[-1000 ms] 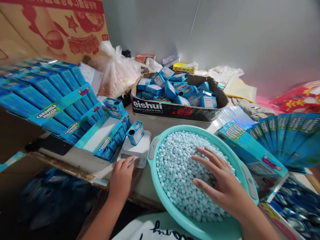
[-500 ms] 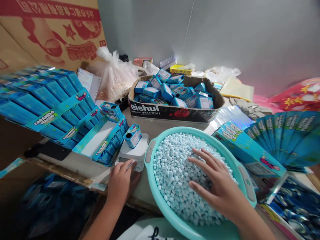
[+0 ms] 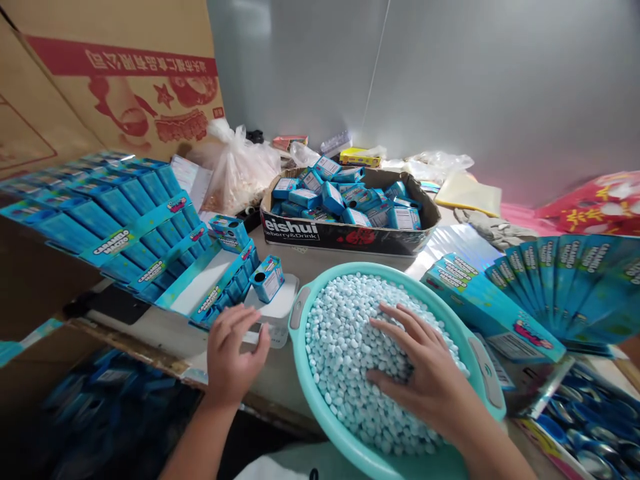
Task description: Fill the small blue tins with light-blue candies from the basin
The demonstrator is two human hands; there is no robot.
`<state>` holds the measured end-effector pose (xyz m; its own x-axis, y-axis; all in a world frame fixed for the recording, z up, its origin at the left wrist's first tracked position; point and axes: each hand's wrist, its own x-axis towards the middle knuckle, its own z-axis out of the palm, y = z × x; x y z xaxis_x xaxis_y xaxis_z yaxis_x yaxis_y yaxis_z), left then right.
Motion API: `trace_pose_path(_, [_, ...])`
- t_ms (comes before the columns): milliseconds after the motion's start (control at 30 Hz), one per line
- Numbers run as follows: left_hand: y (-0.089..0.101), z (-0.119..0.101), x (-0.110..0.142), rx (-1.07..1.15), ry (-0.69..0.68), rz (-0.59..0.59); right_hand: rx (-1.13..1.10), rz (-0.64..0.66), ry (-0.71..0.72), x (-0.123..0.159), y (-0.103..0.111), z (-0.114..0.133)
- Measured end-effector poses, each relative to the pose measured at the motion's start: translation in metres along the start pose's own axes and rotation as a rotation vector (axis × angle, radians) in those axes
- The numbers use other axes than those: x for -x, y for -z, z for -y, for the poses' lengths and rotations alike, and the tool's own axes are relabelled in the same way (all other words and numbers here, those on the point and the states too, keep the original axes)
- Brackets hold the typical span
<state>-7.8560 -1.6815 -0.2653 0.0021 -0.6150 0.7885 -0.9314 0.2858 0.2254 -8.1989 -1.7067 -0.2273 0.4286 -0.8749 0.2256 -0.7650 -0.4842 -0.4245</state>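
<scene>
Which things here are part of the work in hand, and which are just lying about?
In use: right hand in candies; teal basin; left hand at scale; small blue box.
Lying about: plastic bag; yellow box; red bag.

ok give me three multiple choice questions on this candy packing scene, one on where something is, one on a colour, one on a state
1. Where does the right hand rest?
A. on the candies in the basin
B. inside the cardboard tray
C. on the plastic bag

2. What colour is the basin?
A. red
B. turquoise
C. black

3. How does the small box on the scale stand?
A. crushed flat
B. upright with a round hole in its top
C. sealed in wrap

Answers:
1. A, its spread fingers lie on the heap of candies.
2. B, the rim and wall are turquoise.
3. B, it stands upright on the white platform, a dark round opening on top. The left hand is at the scale's front edge.
</scene>
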Motion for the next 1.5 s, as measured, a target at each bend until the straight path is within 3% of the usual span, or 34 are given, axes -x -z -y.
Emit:
trace_pose_path(100, [-0.013, 0.001, -0.040, -0.074, 0.141, 0.039, -0.002, -0.011, -0.035, -0.001, -0.001, 0.002])
trace_pose_path(233, [-0.039, 0.016, -0.071, 0.010, 0.490, 0.370, 0.023, -0.031, -0.139, 0.002, -0.001, 0.006])
trace_pose_path(267, [-0.043, 0.018, -0.075, 0.035, 0.558, 0.394, 0.031, -0.035, -0.174, 0.003, -0.001, 0.007])
trace_pose_path(333, [-0.047, 0.017, -0.082, 0.096, 0.611, 0.291, 0.035, -0.027, -0.240, 0.003, 0.000, 0.009])
trace_pose_path(467, [-0.047, -0.022, -0.100, 0.442, 0.574, -0.060, 0.028, 0.042, -0.301, -0.001, 0.005, 0.013])
trace_pose_path(600, [-0.052, -0.093, -0.116, 1.000, 0.567, 0.013, 0.016, 0.052, -0.255, -0.009, 0.013, 0.018])
trace_pose_path(667, [-0.056, -0.124, -0.116, 1.038, 0.486, 0.001, 0.021, 0.050, -0.214, -0.012, 0.014, 0.020])
trace_pose_path(767, [-0.062, -0.149, -0.106, 1.011, 0.210, -0.007, 0.054, 0.033, -0.163, -0.013, 0.011, 0.022])
trace_pose_path(867, [-0.070, -0.146, -0.096, 1.005, 0.033, 0.079, 0.067, -0.021, -0.104, -0.013, 0.003, 0.022])
trace_pose_path(933, [-0.074, -0.138, -0.093, 0.979, -0.012, 0.148, 0.067, -0.052, -0.081, -0.012, -0.001, 0.021])
trace_pose_path(1233, [-0.082, -0.128, -0.090, 1.208, 0.332, 0.457, -0.031, -0.077, -0.053, -0.005, 0.002, 0.021])
trace_pose_path(1367, [-0.081, -0.125, -0.095, 1.142, 0.257, 0.633, -0.133, -0.131, -0.043, -0.004, 0.002, 0.020])
trace_pose_path(1500, [-0.079, -0.126, -0.097, 1.060, 0.233, 0.680, -0.181, -0.134, -0.017, -0.007, 0.003, 0.020])
